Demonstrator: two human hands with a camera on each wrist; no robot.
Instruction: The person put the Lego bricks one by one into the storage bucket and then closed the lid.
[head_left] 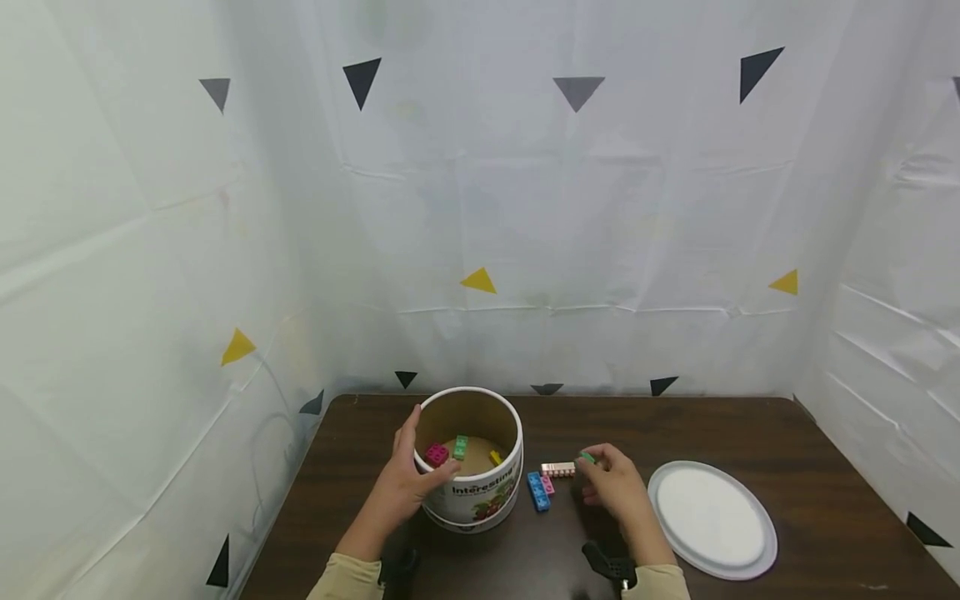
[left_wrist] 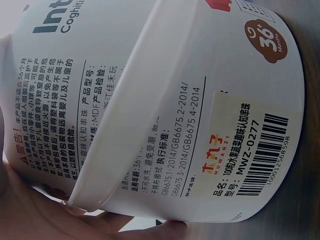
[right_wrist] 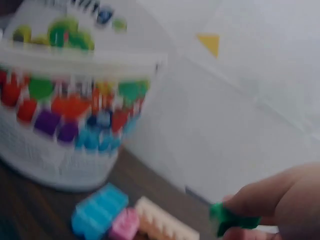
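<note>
My left hand grips the side of a white printed bucket, its thumb along the front of the rim. Inside the bucket lie a magenta building brick, a green brick and a yellow one. Over the table to the bucket's right, my right hand pinches a small green brick between thumb and fingers. Close by on the table are a blue brick, a small pink brick and a long cream brick.
A round white lid lies flat on the dark wooden table, right of the right hand. White sheeting with coloured triangles hangs behind the table and along both sides.
</note>
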